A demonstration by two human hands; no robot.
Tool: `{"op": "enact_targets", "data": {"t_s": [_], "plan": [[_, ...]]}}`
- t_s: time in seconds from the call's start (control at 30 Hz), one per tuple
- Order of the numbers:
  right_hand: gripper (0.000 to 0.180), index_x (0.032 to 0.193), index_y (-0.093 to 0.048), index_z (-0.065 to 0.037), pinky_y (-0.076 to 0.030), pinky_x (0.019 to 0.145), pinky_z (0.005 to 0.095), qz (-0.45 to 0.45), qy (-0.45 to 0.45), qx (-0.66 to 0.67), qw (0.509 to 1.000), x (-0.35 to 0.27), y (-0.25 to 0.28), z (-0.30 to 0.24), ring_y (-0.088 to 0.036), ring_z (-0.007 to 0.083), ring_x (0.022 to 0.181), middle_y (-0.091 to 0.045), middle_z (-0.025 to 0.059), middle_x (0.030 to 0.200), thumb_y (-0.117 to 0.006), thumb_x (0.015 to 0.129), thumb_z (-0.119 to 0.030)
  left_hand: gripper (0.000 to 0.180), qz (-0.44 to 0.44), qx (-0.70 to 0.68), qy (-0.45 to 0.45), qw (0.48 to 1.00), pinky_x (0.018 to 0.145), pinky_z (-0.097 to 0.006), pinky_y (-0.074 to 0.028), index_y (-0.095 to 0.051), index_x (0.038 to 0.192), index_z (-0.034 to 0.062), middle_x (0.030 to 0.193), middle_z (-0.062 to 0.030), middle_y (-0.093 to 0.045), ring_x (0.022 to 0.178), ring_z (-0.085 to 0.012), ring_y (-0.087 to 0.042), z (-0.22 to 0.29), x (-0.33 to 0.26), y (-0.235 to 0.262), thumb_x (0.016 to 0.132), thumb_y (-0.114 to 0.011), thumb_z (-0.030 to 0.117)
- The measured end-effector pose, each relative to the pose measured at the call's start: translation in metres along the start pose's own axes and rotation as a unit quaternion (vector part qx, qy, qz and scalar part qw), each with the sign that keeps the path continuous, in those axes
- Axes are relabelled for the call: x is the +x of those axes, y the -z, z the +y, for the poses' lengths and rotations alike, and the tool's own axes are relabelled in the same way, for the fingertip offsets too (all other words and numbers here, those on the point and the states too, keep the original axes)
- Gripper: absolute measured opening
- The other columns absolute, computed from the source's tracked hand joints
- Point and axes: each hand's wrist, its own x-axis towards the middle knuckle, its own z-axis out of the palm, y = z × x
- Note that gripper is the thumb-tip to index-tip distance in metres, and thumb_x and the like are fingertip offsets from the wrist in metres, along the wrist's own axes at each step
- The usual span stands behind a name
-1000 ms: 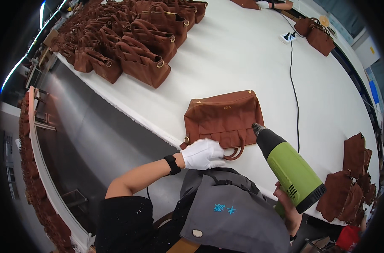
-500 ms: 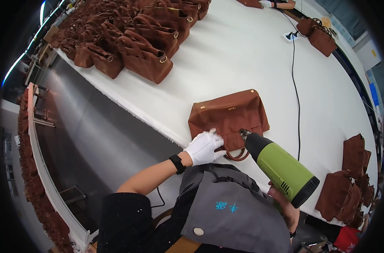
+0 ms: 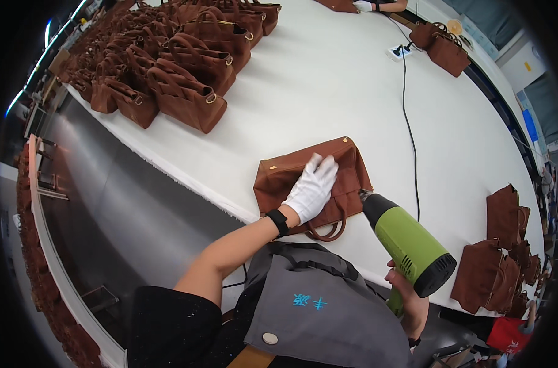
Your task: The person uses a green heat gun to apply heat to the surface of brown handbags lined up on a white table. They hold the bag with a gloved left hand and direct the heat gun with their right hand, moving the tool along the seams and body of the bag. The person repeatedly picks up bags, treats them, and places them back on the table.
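Observation:
A brown handbag lies on its side on the white table, with its looped handles toward me. My left hand, in a white glove, rests over the bag's face with its fingers stretched out. A green and black heat gun is gripped in my bare right hand, its fingers wrapped round the handle and partly hidden behind the body. The metal nozzle of the gun points at the bag's right side, close to the handle.
Rows of brown handbags stand at the far left of the table. More bags sit at the right edge. A black cord runs to a white power strip. A co-worker's gloved hand touches a bag at the far edge.
My left hand has slid from the bag's near edge up onto its middle, its fingers straightening. The heat gun stays close to the bag's right side. The whole view has shifted slightly.

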Motion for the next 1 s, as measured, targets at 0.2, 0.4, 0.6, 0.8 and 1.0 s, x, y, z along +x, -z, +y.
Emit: {"op": "enact_targets", "data": {"t_s": [0.2, 0.4, 0.6, 0.8, 1.0], "plan": [[0.036, 0.113, -0.062, -0.001, -0.05, 0.069, 0.0305, 0.039, 0.031, 0.08, 0.996, 0.011, -0.001, -0.01, -0.062, 0.0163, 0.079, -0.064, 0.008, 0.098, -0.068, 0.078, -0.005, 0.028, -0.002, -0.227, -0.087, 0.97, 0.107, -0.044, -0.04, -0.061, 0.104, -0.0015, 0.121, -0.0173, -0.057, 0.122, -0.0369, -0.052, 0.005, -0.015, 0.008, 0.084, -0.063, 0.019], [0.033, 0.114, -0.064, -0.003, -0.05, 0.072, 0.0303, 0.008, 0.019, 0.082, 0.996, 0.017, 0.012, -0.007, -0.063, 0.0154, 0.085, -0.067, 0.0066, 0.101, -0.072, 0.082, -0.005, 0.017, -0.125, -0.07, -0.183, 0.973, 0.117, -0.041, -0.027, -0.065, 0.1, 0.0073, 0.117, -0.0069, -0.06, 0.132, -0.0241, -0.044, -0.038, 0.008, -0.015, 0.089, -0.056, 0.018], [0.033, 0.115, -0.063, -0.002, -0.051, 0.075, 0.0306, -0.079, -0.011, 0.001, 0.997, 0.008, 0.037, 0.011, -0.063, 0.0153, 0.087, -0.067, 0.007, 0.102, -0.072, 0.083, -0.004, 0.007, -0.135, -0.209, -0.096, 0.964, 0.098, -0.042, -0.046, -0.065, 0.085, 0.0087, 0.09, -0.0067, -0.066, 0.103, -0.0277, -0.062, -0.029, -0.074, 0.017, 0.08, -0.063, 0.014], [0.034, 0.113, -0.063, -0.002, -0.051, 0.069, 0.0301, -0.073, 0.009, -0.084, 0.994, 0.004, 0.023, 0.024, -0.064, 0.016, 0.08, -0.067, 0.0076, 0.096, -0.071, 0.08, -0.006, 0.024, 0.019, -0.135, 0.428, 0.893, 0.084, -0.043, -0.049, -0.066, 0.102, 0.0058, 0.093, -0.011, -0.066, 0.093, -0.033, -0.061, 0.032, -0.159, 0.039, 0.08, -0.072, 0.01], [0.026, 0.108, -0.067, -0.003, -0.051, 0.075, 0.0304, -0.185, 0.091, -0.192, 0.959, 0.006, 0.018, 0.022, -0.063, 0.015, 0.086, -0.068, 0.0044, 0.098, -0.073, 0.083, -0.008, 0.034, 0.061, -0.126, 0.415, 0.899, 0.099, -0.047, -0.045, -0.064, 0.111, 0.0056, 0.118, -0.0142, -0.062, 0.112, -0.0365, -0.057, 0.064, -0.169, 0.035, 0.078, -0.07, 0.005]]}}
